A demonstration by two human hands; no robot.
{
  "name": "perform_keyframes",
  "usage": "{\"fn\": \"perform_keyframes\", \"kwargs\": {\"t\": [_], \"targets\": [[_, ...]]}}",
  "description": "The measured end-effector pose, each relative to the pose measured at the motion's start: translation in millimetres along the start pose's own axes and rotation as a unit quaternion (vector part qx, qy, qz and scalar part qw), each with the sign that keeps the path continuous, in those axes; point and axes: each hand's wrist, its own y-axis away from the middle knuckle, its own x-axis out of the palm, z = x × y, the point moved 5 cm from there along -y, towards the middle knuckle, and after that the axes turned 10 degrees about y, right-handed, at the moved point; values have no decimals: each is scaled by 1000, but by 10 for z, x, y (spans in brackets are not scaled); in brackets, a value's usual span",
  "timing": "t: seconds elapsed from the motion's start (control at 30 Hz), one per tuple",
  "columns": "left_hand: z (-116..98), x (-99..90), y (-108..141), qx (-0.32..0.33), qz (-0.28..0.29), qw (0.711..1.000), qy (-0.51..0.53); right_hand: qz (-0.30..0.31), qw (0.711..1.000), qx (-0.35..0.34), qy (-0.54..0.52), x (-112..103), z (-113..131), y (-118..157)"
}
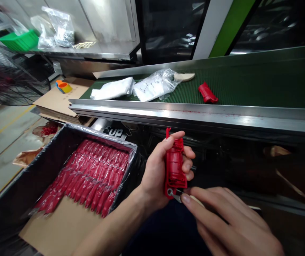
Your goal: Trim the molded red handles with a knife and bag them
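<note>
My left hand (156, 167) is wrapped round a red plastic housing (175, 163), its hollow, ribbed side facing up. A small metal ring (170, 192) sits at the housing's near end. In my right hand (229, 217) is a small knife (177, 197), pinched between thumb and fingers. Its pointed metal tip is at the housing's near corner beside the ring; whether it touches cannot be made out. Part of a pale handle shows between the fingers. Another red plastic part (207, 93) lies on the green conveyor belt (248, 85) beyond my hands.
A lined box (135, 149) at left holds rows of bagged red parts (93, 170) over cardboard. Plastic bags (154, 85) and a pale curved piece (185, 76) lie on the belt. The conveyor's metal edge (221, 119) runs across. Stacked cardboard (53, 99) and a fan (11, 74) stand left.
</note>
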Motion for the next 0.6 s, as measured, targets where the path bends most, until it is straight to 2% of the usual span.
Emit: {"fn": "perform_keyframes", "kwargs": {"t": [0.4,0.5,0.6], "targets": [[2,-23,-1,-2,-4,1000,-2,11,1000,6,-14,44,-77,47],[-7,-40,-17,-2,-10,1000,10,15,999,1,-48,19,-88,88],[-36,-94,-43,5,-22,999,31,-9,996,43,-80,-29,-178,119]]}}
